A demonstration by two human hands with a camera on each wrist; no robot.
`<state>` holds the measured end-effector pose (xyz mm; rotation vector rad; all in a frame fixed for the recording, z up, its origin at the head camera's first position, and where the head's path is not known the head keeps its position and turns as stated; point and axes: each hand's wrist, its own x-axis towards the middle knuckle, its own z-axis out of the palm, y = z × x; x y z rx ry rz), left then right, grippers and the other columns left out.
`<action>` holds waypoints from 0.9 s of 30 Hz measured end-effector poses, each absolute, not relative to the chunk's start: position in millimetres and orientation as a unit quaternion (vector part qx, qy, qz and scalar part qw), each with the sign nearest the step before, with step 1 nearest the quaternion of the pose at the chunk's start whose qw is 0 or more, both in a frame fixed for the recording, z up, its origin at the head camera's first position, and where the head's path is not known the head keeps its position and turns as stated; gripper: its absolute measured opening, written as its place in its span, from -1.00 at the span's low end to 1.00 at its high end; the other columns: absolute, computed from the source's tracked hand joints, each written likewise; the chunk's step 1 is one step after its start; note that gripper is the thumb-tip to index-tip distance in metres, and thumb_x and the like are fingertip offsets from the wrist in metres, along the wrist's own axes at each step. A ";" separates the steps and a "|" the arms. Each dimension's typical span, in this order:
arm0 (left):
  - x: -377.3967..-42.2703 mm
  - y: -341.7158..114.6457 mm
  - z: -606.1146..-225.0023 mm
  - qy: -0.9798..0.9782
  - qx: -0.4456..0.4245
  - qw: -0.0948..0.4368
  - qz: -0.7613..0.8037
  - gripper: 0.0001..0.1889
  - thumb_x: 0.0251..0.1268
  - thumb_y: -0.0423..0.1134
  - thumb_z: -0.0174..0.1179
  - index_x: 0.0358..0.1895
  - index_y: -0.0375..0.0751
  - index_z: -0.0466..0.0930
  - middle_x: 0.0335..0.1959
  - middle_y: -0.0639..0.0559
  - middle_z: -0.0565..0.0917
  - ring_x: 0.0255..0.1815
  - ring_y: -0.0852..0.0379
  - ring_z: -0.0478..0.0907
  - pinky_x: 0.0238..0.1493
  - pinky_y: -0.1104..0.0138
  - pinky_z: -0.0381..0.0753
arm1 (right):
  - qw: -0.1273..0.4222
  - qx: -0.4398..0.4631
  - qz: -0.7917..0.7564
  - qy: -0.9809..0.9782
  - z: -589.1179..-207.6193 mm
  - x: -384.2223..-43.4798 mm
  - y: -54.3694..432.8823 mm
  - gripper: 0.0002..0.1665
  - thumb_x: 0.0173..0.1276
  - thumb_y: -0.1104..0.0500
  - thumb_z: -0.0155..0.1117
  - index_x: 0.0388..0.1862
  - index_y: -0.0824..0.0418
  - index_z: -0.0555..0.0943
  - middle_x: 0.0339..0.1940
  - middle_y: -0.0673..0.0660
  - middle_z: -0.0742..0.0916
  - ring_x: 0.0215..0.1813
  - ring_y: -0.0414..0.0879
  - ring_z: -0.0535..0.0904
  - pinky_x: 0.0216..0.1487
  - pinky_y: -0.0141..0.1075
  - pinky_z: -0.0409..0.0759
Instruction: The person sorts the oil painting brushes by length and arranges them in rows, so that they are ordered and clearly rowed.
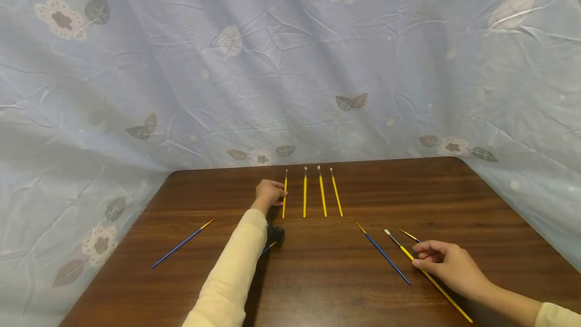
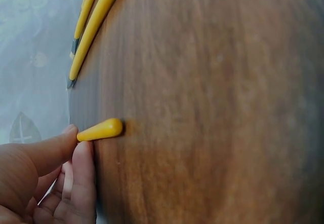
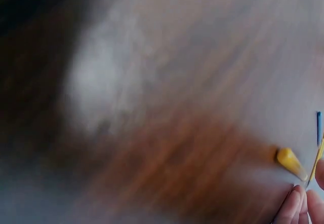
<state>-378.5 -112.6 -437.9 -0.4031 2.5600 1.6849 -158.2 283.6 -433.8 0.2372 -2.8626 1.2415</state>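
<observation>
In the head view, my left hand (image 1: 270,194) pinches a yellow-handled paintbrush (image 1: 284,208) at the left end of a row near the table's far edge. Its bristles point away from me; the rounded handle end (image 2: 109,127) shows past the thumb and finger in the left wrist view. Three more yellow paintbrushes (image 1: 305,198) lie to its right, roughly parallel. At the right, my right hand (image 1: 456,269) pinches another yellow-handled paintbrush (image 1: 447,295) around mid-handle, slanting with its white bristles toward the far left. The right wrist view catches only fingertips (image 3: 289,206) near its handle end (image 3: 286,157).
A blue paintbrush (image 1: 383,254) lies left of my right hand; a second (image 1: 410,235) is partly hidden behind that hand. Another blue paintbrush (image 1: 181,244) lies at the left, and one (image 1: 269,248) is mostly covered by my left sleeve. Patterned cloth (image 1: 281,90) hangs around the brown table (image 1: 317,291).
</observation>
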 end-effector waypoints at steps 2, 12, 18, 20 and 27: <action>-378.6 -112.7 -437.7 0.828 -0.129 0.022 0.545 -0.73 0.09 -0.51 0.38 -0.09 -0.34 0.73 -0.02 -0.26 0.61 -0.31 -0.02 0.66 -0.53 0.32 0.69 | -0.002 0.077 0.397 -0.915 -434.3 -157.5 282.2 -0.55 0.21 0.04 0.46 -0.03 0.31 0.66 -0.29 0.00 0.72 -0.31 -0.23 0.63 -0.32 -0.40 0.62; -379.1 -112.0 -440.5 0.829 -0.129 0.016 0.544 -0.74 0.10 -0.51 0.37 -0.10 -0.34 0.73 -0.10 -0.23 0.64 -0.35 0.00 0.67 -0.52 0.33 0.69 | -0.004 0.071 0.388 -0.919 -437.8 -157.5 277.9 -0.49 0.10 0.08 0.53 -0.01 0.32 0.68 -0.39 -0.06 0.70 -0.36 -0.27 0.60 -0.35 -0.41 0.60; -377.2 -111.8 -438.9 0.830 -0.130 0.017 0.542 -0.73 0.10 -0.51 0.37 -0.08 -0.33 0.72 -0.07 -0.25 0.61 -0.34 0.00 0.66 -0.52 0.33 0.69 | 0.005 0.071 0.372 -0.926 -437.5 -158.0 276.2 -0.54 0.09 0.09 0.54 -0.05 0.27 0.71 -0.41 -0.09 0.70 -0.37 -0.28 0.58 -0.37 -0.42 0.58; -376.2 -111.5 -437.6 0.830 -0.131 0.018 0.542 -0.72 0.11 -0.51 0.37 -0.07 -0.33 0.72 -0.07 -0.24 0.61 -0.33 -0.01 0.66 -0.52 0.33 0.69 | 0.005 0.068 0.371 -0.926 -437.5 -157.5 275.3 -0.56 0.09 0.08 0.53 -0.06 0.25 0.72 -0.42 -0.09 0.70 -0.37 -0.28 0.58 -0.38 -0.42 0.58; -375.6 -111.3 -436.4 0.832 -0.128 0.019 0.539 -0.71 0.10 -0.51 0.37 -0.06 -0.32 0.72 -0.04 -0.26 0.60 -0.30 -0.03 0.66 -0.52 0.33 0.69 | 0.009 0.063 0.363 -0.929 -437.2 -157.1 275.1 -0.58 0.10 0.08 0.53 -0.09 0.26 0.74 -0.41 -0.09 0.71 -0.38 -0.27 0.60 -0.39 -0.42 0.59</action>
